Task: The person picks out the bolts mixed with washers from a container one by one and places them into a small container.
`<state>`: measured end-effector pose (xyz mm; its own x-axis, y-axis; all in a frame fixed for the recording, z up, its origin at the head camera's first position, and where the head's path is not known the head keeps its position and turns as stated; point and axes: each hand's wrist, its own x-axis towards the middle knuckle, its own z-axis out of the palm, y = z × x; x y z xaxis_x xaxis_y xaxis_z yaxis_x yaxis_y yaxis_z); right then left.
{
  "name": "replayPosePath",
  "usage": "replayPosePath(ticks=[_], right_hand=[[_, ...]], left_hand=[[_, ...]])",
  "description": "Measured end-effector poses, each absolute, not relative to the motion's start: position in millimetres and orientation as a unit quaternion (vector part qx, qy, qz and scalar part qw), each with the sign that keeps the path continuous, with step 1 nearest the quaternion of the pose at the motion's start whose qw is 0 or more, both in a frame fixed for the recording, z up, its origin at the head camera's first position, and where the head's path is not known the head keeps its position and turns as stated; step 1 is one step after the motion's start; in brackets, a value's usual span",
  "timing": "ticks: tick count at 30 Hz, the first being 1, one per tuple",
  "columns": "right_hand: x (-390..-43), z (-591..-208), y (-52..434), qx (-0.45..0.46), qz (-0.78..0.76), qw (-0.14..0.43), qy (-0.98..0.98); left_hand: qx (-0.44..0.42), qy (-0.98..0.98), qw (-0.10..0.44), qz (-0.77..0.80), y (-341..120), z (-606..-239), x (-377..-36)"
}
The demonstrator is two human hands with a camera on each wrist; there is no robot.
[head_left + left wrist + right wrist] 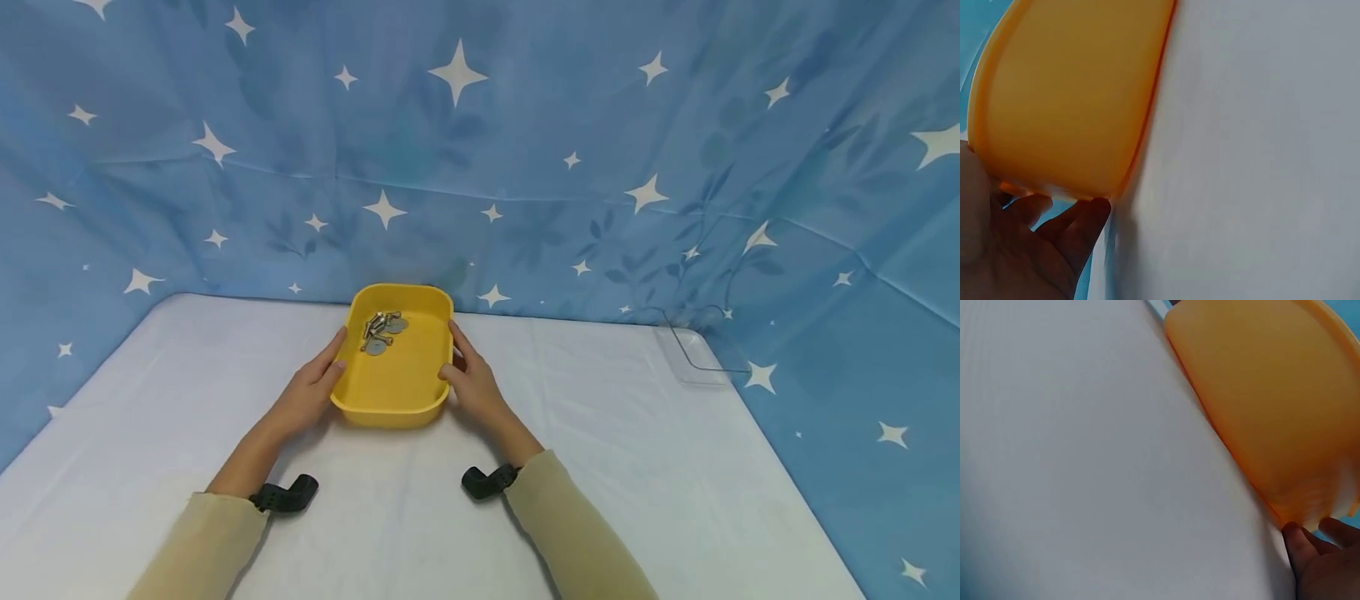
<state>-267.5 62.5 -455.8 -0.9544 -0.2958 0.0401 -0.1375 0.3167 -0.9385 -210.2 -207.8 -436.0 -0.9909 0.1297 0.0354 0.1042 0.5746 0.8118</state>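
Observation:
A yellow plastic tray [390, 414] stands on the white table near the back wall. Several metal bolts and washers [381, 331] lie in its far left corner. My left hand [311, 392] grips the tray's left side, thumb at the rim. On the opposite side my right hand [472, 383] holds the tray the same way. In the left wrist view the tray's orange-yellow wall [1066, 94] fills the upper left, with my left hand [1054, 244] at its lower edge. The right wrist view shows the tray wall [1272, 406] and my right hand [1322, 562] below it.
The white table top [600, 467] spreads wide on both sides and in front of the tray. A clear plastic tray [693, 354] lies at the back right corner. Blue cloth with white stars [525, 150] hangs behind and along both sides.

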Motion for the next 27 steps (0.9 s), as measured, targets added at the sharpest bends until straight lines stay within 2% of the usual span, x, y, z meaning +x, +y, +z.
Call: replayPosePath(ticks=[16,27], right_hand=[[-283.3,-458.5,130.2,-0.137,-0.559,0.055,0.816],[-287.5,-445.4,176.7,-0.109,-0.558,0.074,0.819]], left_hand=[[0.048,0.883,0.025,0.466,-139.8,-441.7,-226.8],[0.057,0.872,0.012,0.486,-88.5,-441.4,-235.3]])
